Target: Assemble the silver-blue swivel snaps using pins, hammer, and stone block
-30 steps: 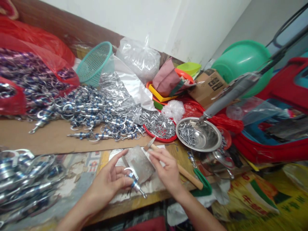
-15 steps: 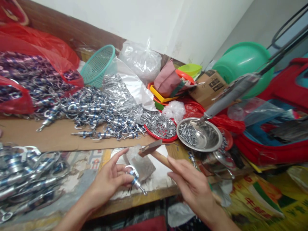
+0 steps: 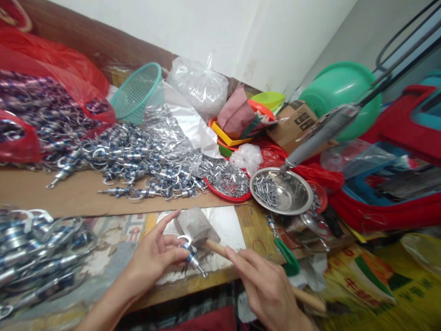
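My left hand (image 3: 149, 257) is closed on a small silver-and-blue metal fitting (image 3: 195, 263) with a curved pale hook, pinched by thumb and fingers; its index finger points up. The fitting lies against the near side of a grey block (image 3: 193, 222), its thin tip towards me. My right hand (image 3: 263, 282) is wrapped round the wooden handle of a hammer (image 3: 217, 249). The hammer's head is low at the block, beside the fitting; whether it touches is unclear. White sheeting (image 3: 230, 227) lies under the block.
More such fittings lie in a heap (image 3: 134, 151), a near-left pile (image 3: 37, 257) and a red bag (image 3: 69, 50). A red tray (image 3: 234, 198) of small metal pieces stands beside a steel bowl (image 3: 303, 209) holding pins. A grey-handled lever (image 3: 310, 133) reaches over the bowl. A green-handled tool (image 3: 289, 258) lies at the table edge.
My right hand has swung the hammer down, so its head has dropped from above the block to beside the fitting. My left hand keeps its hold. The view has shifted slightly.
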`<state>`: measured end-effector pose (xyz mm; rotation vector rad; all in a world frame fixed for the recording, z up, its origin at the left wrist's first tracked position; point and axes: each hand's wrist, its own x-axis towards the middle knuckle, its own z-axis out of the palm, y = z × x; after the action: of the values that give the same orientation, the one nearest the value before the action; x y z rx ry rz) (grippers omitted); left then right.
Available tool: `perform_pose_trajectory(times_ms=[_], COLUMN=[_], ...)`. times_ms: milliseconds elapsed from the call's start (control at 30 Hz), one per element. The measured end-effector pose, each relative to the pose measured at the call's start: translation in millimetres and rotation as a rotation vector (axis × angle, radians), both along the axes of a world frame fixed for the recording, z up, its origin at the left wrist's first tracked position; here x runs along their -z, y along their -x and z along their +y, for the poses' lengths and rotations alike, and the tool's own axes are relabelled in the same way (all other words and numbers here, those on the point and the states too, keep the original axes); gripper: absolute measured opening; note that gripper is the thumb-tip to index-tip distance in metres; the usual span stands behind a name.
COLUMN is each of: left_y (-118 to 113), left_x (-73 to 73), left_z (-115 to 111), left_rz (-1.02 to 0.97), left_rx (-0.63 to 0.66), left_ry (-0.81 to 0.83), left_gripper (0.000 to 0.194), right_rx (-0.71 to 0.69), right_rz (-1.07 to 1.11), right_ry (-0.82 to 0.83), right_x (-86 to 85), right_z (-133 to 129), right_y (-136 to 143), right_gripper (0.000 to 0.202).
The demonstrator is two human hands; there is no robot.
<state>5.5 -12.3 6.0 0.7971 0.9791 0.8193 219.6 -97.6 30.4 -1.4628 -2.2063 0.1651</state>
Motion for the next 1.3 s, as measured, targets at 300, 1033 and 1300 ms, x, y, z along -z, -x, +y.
perform_pose_trajectory(times_ms=[300,1033,1300], left_y=[3.5,-6.6,-5.7], left_x=[-4.8,-3.6,-0.4], left_z=[-1.3,-4.6,-7.1], left_rz=[0.327,0.528,0.530], left_rx=[0.101,0.154,0.122], left_ry=[-0.178,-0.557,-0.693], left_gripper=[0.015,0.014,0.016], right_rx=[0.262,0.010,0.090], right_rz=[0.281,-0.594,-0.374], right_ry=[0.260,0.275,0.167], right_x=[26.8,12.3,7.6], right_z=[75.9,205.7,196.5], right_y=[-23.5,-59.0,-60.1], right_gripper=[0.032,0.021,0.023])
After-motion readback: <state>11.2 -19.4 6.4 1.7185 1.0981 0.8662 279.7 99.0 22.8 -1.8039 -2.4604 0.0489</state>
